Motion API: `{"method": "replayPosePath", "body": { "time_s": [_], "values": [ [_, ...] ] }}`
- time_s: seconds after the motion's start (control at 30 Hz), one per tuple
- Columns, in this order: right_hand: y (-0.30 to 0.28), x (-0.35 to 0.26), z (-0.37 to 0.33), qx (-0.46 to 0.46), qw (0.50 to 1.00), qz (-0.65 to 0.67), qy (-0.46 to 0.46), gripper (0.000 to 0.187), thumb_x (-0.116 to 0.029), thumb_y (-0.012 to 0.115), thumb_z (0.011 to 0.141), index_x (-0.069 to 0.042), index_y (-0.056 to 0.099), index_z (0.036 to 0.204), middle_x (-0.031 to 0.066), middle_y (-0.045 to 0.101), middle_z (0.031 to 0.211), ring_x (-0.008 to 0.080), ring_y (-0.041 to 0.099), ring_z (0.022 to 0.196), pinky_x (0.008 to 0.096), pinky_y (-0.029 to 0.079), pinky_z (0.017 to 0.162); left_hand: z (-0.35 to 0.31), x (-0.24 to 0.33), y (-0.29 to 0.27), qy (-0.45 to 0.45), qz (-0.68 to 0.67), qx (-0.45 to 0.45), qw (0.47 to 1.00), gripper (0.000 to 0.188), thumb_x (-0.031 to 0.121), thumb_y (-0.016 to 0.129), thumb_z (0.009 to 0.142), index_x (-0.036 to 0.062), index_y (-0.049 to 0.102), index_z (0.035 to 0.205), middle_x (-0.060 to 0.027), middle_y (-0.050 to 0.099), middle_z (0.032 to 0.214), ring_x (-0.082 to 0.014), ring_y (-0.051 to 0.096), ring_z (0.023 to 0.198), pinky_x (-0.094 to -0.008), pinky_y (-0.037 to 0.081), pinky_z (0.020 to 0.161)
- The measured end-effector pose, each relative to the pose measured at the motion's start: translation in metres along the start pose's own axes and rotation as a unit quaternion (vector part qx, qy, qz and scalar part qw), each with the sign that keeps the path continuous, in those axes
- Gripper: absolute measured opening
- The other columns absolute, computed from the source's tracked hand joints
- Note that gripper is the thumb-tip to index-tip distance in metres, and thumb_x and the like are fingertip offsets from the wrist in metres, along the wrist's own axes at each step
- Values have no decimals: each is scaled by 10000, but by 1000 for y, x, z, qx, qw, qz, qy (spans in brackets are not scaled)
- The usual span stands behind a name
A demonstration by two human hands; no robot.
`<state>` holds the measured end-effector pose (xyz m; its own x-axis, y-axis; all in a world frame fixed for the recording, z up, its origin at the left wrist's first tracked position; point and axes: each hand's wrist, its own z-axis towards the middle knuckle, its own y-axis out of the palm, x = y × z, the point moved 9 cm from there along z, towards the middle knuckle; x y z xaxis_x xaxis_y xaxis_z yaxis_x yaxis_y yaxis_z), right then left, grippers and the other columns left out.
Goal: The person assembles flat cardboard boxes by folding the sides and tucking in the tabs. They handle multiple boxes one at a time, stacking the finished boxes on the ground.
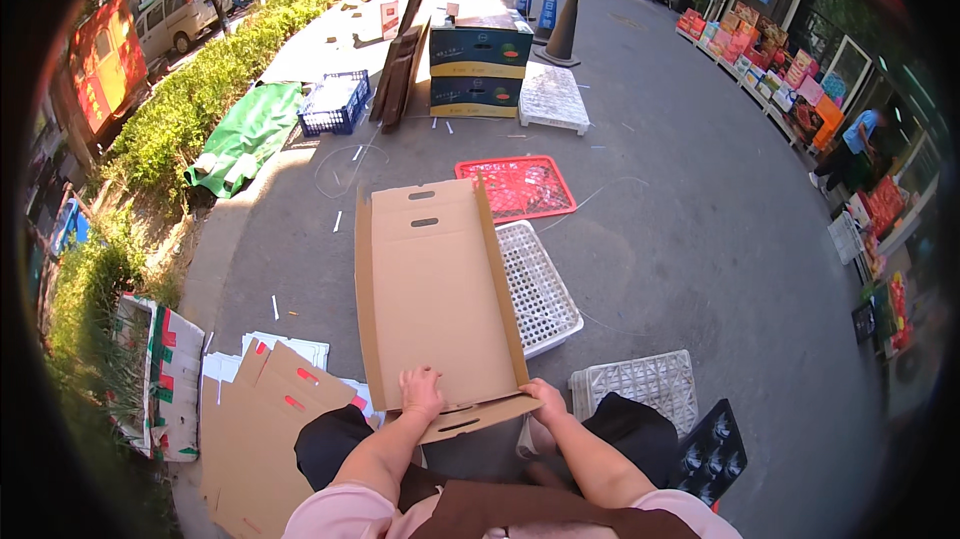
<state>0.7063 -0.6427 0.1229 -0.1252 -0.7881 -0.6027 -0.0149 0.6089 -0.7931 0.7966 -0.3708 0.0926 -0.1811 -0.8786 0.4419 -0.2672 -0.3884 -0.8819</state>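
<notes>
A long, partly folded cardboard box lies before me with its side walls raised and hand slots cut at its far end. My left hand rests inside it at the near left corner, fingers apart on the brown board. At the near right corner my right hand grips the end flap, which tilts outward and has a slot in it. The right thumb lies on the flap; the other fingers are partly hidden behind it.
Flat cardboard sheets lie to my left. White plastic crates and a red crate sit right of and beyond the box. Farther off are stacked dark cartons, a blue crate and traffic cones. A black tray lies at right.
</notes>
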Motion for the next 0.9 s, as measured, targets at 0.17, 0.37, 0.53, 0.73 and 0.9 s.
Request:
{"method": "replayPosePath", "body": {
  "time_s": [0.17, 0.37, 0.53, 0.73, 0.9],
  "values": [
    [4, 7, -1, -3, 1000, 2, 27, 201, -130, 634, 780, -130, 723, 960, 101, 662, 970, 301, 639, 944, 370, 515, 827, -37, -32, -68, -328, 35, 130, 935, 889, 461, 690, 659, 222, 362, 1449, -181, 180, 1542, -382, 197, 1407, -579, 69, 1147],
    [12, 17, 0, 14, 999, -19, 44, 186, -150, 635, 774, -125, 731, 932, 119, 669, 943, 312, 637, 936, 386, 513, 825, -64, -47, -86, -469, 0, 70, 880, 1072, 547, 687, 664, 253, 130, 1532, -241, 19, 1565, -449, 190, 1406, -576, 211, 1120],
    [11, 16, 2, 31, 999, -15, 30, 168, -146, 649, 764, -136, 736, 907, 126, 669, 917, 322, 640, 906, 396, 514, 808, -54, -59, -73, -347, -64, 67, 933, 867, 391, 735, 671, 174, 332, 1406, -275, 338, 1433, -386, 497, 1212, -469, 429, 982],
    [-2, 22, 12, 13, 996, 5, 87, 138, -151, 702, 744, -196, 752, 865, 95, 679, 931, 308, 654, 907, 401, 525, 788, -50, -131, -31, -225, -147, -72, 961, 442, 115, 699, 700, 86, 530, 1107, -169, 646, 977, -271, 651, 963, -379, 528, 801],
    [-11, 20, 16, 18, 994, 16, 105, 163, -160, 784, 687, -149, 755, 846, 132, 692, 896, 322, 664, 827, 388, 537, 745, -64, -131, -15, -78, -214, -164, 960, 417, 57, 720, 689, 79, 552, 1070, -138, 641, 1029, -233, 638, 1003, -330, 536, 767]
  ]
}}
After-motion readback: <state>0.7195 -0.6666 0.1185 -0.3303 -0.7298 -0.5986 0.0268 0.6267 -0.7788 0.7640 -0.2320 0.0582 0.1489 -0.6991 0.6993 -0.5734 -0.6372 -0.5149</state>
